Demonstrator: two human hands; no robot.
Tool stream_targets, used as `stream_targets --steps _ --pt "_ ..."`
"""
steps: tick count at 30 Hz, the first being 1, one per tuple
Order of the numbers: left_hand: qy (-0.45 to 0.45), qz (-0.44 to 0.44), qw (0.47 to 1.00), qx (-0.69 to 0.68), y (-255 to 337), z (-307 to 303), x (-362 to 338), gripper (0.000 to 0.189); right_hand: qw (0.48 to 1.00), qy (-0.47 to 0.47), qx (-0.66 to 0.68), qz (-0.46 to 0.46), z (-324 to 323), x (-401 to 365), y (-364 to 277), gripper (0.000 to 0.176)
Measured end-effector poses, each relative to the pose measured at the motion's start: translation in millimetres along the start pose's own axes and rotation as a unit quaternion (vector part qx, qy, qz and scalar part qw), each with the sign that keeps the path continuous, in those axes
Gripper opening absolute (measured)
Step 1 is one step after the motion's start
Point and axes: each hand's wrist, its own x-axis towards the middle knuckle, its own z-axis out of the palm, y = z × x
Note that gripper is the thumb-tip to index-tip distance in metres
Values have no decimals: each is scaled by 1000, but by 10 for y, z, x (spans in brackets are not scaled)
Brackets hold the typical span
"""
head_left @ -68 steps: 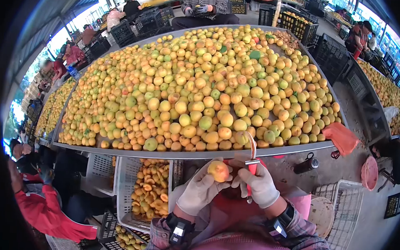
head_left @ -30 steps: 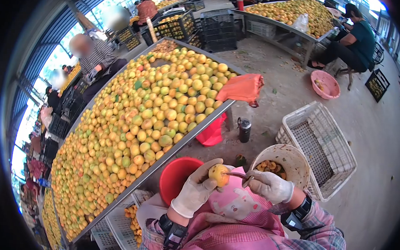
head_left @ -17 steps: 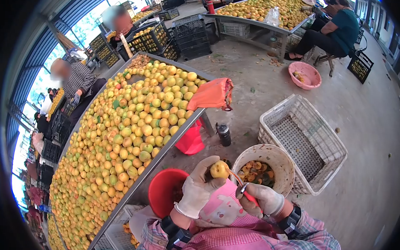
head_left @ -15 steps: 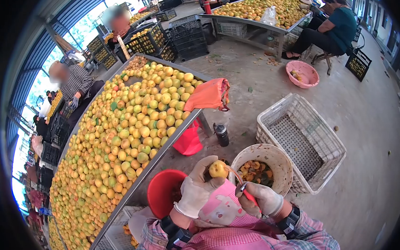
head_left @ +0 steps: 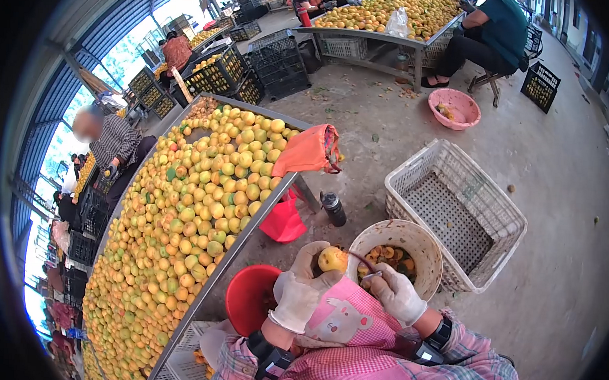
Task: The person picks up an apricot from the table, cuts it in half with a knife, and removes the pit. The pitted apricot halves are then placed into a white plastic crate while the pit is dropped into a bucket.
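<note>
- metal-rimmed sorting table (head_left: 237,253), slanting across the left; a broad heap of apricots (head_left: 180,225), yellow to orange with some greenish ones, covers most of it;
- white slatted plastic crate (head_left: 453,217), on the concrete floor to the right;
- pink checked apron (head_left: 339,320) with an animal face, worn by the person, below the two hands;
- white bucket (head_left: 429,253), just beside the crate; fruit pieces and darker scraps lie inside;
- red bucket (head_left: 249,297), between the table edge and the left hand;
- orange bag (head_left: 306,149), draped over the table's near corner;
- black bottle (head_left: 333,208), upright on the floor near the white bucket;
- left hand (head_left: 298,295), in a pale glove; thumb and fingers are curled around one apricot;
- right hand (head_left: 396,294), gloved likewise; fingers closed on a curved-bladed tool (head_left: 364,262), its handle mostly hidden by the grip;
- held apricot (head_left: 333,259), up in the left fingertips, above the apron and left of the white bucket; the blade's tip seems to meet its side, though the exact contact is too small to tell
</note>
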Motion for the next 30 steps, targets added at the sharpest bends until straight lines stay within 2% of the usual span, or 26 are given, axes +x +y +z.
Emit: stream_targets --steps 1,3,4,6,7,8,10,12,14,16,18,20,21,22,25,26,28,30 --pt "-1 0 1000 0 -21 -1 2 61 999 19 -1 46 -34 3 -8 20" --pt "-11 14 996 90 -76 -20 14 61 991 42 16 128 -86 -31 -61 18" --pt "-11 13 996 89 -69 -1 12 61 990 42 17 130 -75 -64 -115 18" --pt "-25 -24 998 49 -41 54 4 62 988 3 137 72 -49 -118 -181 20" --pt "-26 -24 998 49 -47 80 -1 62 996 -20 53 63 -73 -123 -203 22" --pt "-23 -30 999 22 -54 103 -5 62 996 -19 53 63 -68 -133 -159 22" --pt "-17 -33 999 -6 -53 100 -6 62 995 36 37 83 -43 -129 35 22" --pt "-15 -11 999 26 -50 54 -20 62 981 74 52 171 -103 -103 97 21" --pt "-8 -4 998 59 -9 9 -44 61 990 65 62 110 -78 -76 151 19" --pt "-4 2 996 92 40 -48 -95 60 992 44 44 108 -46 -55 49 20" --pt "10 -29 989 147 99 -147 -155 59 994 22 22 104 -15 -18 -91 20" --pt "22 -13 993 118 131 -275 -241 60 996 -54 3 65 61 47 -201 19" --pt "28 0 995 93 147 -347 -300 61 998 -68 8 14 146 101 -173 19" --pt "43 3 995 91 190 -411 -366 61 996 -83 6 12 213 144 -240 19" --pt "80 20 995 54 295 -634 -605 62 976 -171 -129 -34 485 305 -502 19" --pt "102 26 992 63 293 -732 -681 63 973 -188 -131 -39 592 363 -560 19" --pt "140 34 987 73 331 -918 -841 63 938 -204 -265 -91 826 447 -719 21" --pt "181 70 972 129 376 -1074 -989 63 927 -225 -278 -116 1043 508 -762 22"
